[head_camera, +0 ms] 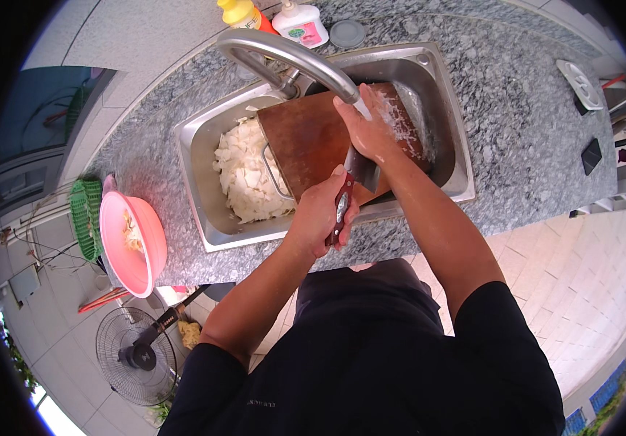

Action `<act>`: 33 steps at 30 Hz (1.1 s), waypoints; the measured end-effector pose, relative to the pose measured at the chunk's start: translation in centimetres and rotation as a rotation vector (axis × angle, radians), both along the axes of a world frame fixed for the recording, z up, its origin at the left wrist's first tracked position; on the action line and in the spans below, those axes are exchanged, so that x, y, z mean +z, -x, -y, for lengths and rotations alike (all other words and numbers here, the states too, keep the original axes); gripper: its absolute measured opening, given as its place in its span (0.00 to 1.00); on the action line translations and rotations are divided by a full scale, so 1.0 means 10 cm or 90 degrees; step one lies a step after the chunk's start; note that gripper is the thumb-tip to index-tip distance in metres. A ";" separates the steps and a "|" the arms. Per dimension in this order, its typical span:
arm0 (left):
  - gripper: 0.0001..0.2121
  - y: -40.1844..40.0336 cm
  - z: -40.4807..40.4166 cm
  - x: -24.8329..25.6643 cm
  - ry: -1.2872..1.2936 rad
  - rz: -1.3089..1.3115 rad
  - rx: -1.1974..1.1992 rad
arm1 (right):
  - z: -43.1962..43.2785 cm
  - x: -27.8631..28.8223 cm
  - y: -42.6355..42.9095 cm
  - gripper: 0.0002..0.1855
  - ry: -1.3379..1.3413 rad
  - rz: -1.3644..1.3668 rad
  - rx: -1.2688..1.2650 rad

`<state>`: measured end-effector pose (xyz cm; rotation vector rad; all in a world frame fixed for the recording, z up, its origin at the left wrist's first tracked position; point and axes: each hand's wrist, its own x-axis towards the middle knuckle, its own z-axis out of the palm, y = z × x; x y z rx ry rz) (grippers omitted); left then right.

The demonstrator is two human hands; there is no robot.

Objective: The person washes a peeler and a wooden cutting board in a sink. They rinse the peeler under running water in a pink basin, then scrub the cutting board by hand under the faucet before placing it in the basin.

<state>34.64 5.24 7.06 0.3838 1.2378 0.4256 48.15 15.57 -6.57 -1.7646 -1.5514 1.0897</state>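
Note:
My left hand (317, 212) grips the dark red riveted handle of a kitchen knife (341, 211), its wide metal blade pointing up and to the right. Water from the curved metal faucet (296, 41) runs onto my right hand (370, 128), which is spread beside the blade; contact between them is unclear. Beneath both hands a brown wooden cutting board (305, 133) with a metal loop handle lies across the double-basin steel sink (463, 158). Wet splashes cover the board's right part. White sliced pieces (247, 171) fill much of the left basin, partly hidden by the board.
A pink plastic basin (155, 234) with pale scraps stands at the counter's left end, beside a green basket (85, 218). Behind the sink are a yellow-capped bottle (242, 15), a white pump bottle (301, 27) and a round grey lid (347, 34). A fan (136, 357) stands lower left.

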 end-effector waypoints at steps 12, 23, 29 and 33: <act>0.20 0.10 -0.02 -0.11 0.003 0.007 0.018 | 0.56 0.35 0.26 0.51 -0.055 -0.084 0.025; 0.25 0.27 0.01 -0.31 0.000 0.006 0.052 | 0.82 0.51 0.49 0.52 -0.008 -0.036 0.090; 0.23 0.10 0.06 -0.03 0.015 0.009 0.010 | -0.01 -0.09 0.02 0.54 0.036 -0.003 -0.013; 0.23 0.12 0.03 -0.07 0.016 0.012 0.046 | 0.13 0.07 0.18 0.52 0.001 0.056 0.012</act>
